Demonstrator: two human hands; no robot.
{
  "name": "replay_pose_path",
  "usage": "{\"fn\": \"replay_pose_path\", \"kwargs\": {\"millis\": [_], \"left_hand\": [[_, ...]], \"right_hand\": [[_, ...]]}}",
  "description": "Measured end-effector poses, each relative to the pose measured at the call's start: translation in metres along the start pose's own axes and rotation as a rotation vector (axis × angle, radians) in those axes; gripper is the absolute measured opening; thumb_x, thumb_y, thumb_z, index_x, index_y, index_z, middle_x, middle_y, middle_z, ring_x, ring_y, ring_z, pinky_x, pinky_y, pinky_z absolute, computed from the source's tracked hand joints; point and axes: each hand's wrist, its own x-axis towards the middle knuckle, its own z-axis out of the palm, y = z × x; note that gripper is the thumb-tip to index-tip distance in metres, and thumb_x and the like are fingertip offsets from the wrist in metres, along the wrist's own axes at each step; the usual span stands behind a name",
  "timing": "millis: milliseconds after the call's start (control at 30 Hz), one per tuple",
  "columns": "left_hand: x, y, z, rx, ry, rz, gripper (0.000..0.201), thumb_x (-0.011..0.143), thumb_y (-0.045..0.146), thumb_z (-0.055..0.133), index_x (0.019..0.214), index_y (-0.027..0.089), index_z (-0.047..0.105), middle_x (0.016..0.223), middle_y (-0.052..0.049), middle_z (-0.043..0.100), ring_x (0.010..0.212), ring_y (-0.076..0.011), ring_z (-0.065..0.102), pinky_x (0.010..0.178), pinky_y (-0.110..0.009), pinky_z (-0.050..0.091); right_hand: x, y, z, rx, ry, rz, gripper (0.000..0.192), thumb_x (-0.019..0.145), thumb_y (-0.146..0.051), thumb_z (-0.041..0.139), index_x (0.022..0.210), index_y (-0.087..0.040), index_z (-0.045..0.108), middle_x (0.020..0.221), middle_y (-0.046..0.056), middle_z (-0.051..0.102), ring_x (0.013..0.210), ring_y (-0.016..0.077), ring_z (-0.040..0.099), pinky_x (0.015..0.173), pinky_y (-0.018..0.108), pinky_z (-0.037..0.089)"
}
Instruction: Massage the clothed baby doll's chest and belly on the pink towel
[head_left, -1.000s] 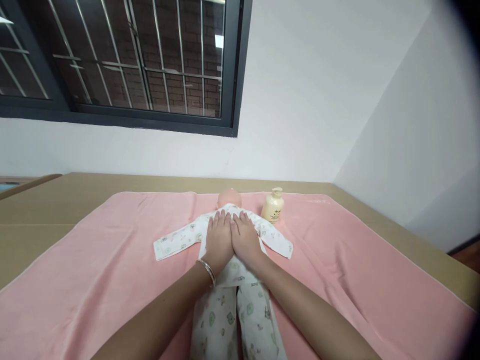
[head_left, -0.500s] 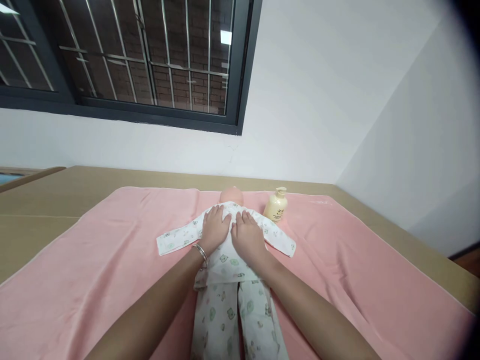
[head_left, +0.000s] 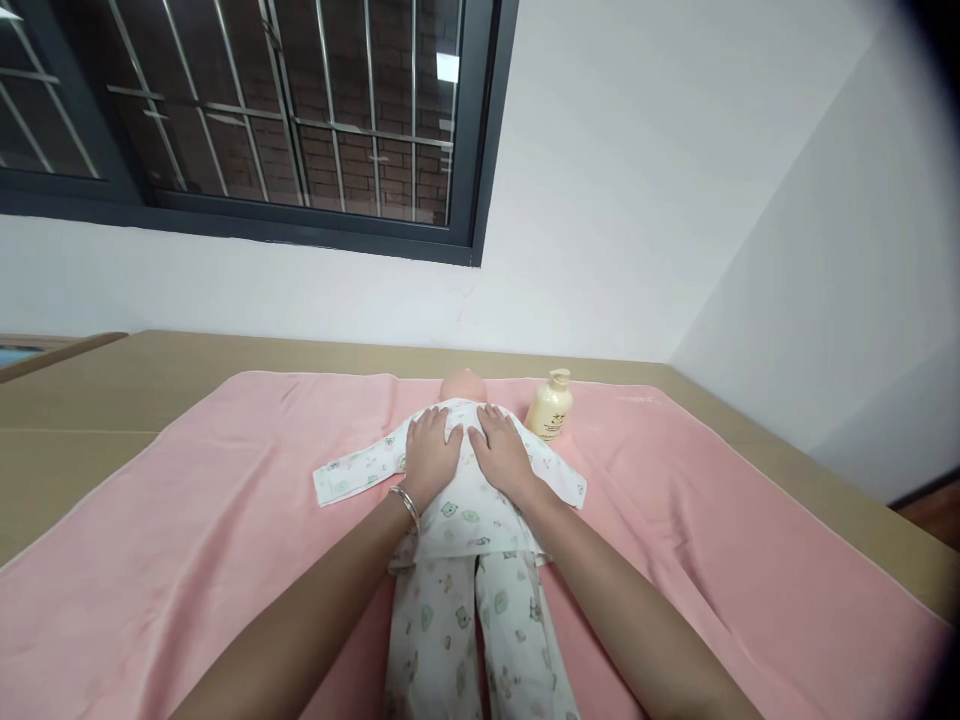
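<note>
A baby doll (head_left: 461,384) in white printed pyjamas (head_left: 466,520) lies on its back on a pink towel (head_left: 187,520), head toward the wall. My left hand (head_left: 430,455) rests flat on the left side of the doll's chest, a silver bangle on the wrist. My right hand (head_left: 503,452) lies flat on the right side of the chest, fingers spread toward the shoulder. A narrow strip of fabric shows between the two hands. Neither hand grips anything.
A cream pump bottle (head_left: 549,407) stands upright on the towel just right of the doll's head. The towel covers a tan table (head_left: 150,370) set against a white wall, under a barred window (head_left: 247,110). A second wall closes the right side.
My hands were pressed together on the doll's middle; they have slid up the chest and parted to either side. The view has shifted slightly.
</note>
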Motion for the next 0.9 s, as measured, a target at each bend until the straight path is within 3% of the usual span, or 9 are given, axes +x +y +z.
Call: {"fn": "replay_pose_path", "kwargs": {"millis": [200,300,433,533,700,800,900], "left_hand": [[-0.014,0.013,-0.009,0.204,0.06,0.159,0.045,0.099,0.026,0.029,0.132,0.01,0.054,0.137,-0.015,0.057,0.137,-0.0331,0.042,0.118,-0.06,0.016],[-0.02,0.021,-0.013,0.258,0.014,0.246,0.046,0.098,0.022,0.03,0.133,0.003,0.053,0.137,-0.02,0.056,0.136,-0.032,0.043,0.119,-0.052,0.019],[-0.015,0.018,-0.017,0.124,-0.106,0.118,0.049,0.097,0.027,0.033,0.14,0.007,0.046,0.148,-0.017,0.046,0.141,-0.0299,0.037,0.116,-0.049,0.028],[-0.004,0.006,-0.02,-0.004,-0.183,0.018,0.052,0.097,0.037,0.035,0.143,0.013,0.043,0.152,-0.013,0.042,0.144,-0.0273,0.032,0.118,-0.051,0.024],[0.002,-0.004,-0.021,-0.018,-0.214,-0.011,0.053,0.097,0.039,0.032,0.143,0.015,0.042,0.153,-0.012,0.04,0.145,-0.0239,0.032,0.12,-0.048,0.021],[-0.005,0.006,-0.025,0.062,-0.172,0.01,0.049,0.098,0.033,0.029,0.141,0.014,0.044,0.15,-0.014,0.044,0.143,-0.0259,0.035,0.118,-0.053,0.022],[-0.014,0.019,-0.033,0.211,-0.121,0.074,0.044,0.099,0.029,0.027,0.125,0.012,0.058,0.13,-0.017,0.062,0.127,-0.0293,0.053,0.115,-0.059,0.02]], "right_hand": [[-0.001,0.0,0.004,0.019,0.003,0.009,0.052,0.1,-0.035,0.035,0.145,-0.009,0.042,0.154,0.015,0.034,0.145,0.0259,0.025,0.12,0.044,0.015],[0.002,0.004,0.003,0.03,-0.013,0.013,0.054,0.101,-0.035,0.034,0.147,-0.007,0.039,0.154,0.015,0.032,0.146,0.0262,0.024,0.12,0.044,0.016],[0.0,0.0,-0.002,-0.023,-0.021,-0.003,0.051,0.101,-0.034,0.033,0.144,-0.007,0.043,0.15,0.016,0.04,0.143,0.0259,0.03,0.118,0.042,0.02],[-0.011,-0.017,-0.006,-0.172,0.027,-0.019,0.046,0.101,-0.03,0.033,0.134,-0.006,0.053,0.139,0.019,0.053,0.134,0.027,0.044,0.114,0.041,0.028],[-0.03,-0.044,-0.011,-0.406,0.039,-0.052,0.042,0.099,-0.025,0.034,0.125,-0.002,0.059,0.124,0.024,0.062,0.117,0.03,0.058,0.105,0.041,0.037],[-0.026,-0.04,-0.014,-0.346,0.021,-0.04,0.039,0.1,-0.026,0.034,0.119,-0.007,0.063,0.12,0.02,0.065,0.114,0.0285,0.06,0.102,0.04,0.04],[-0.011,-0.019,-0.015,-0.191,-0.001,-0.032,0.043,0.101,-0.032,0.032,0.128,-0.009,0.058,0.134,0.017,0.057,0.128,0.0269,0.05,0.106,0.038,0.038]]}}
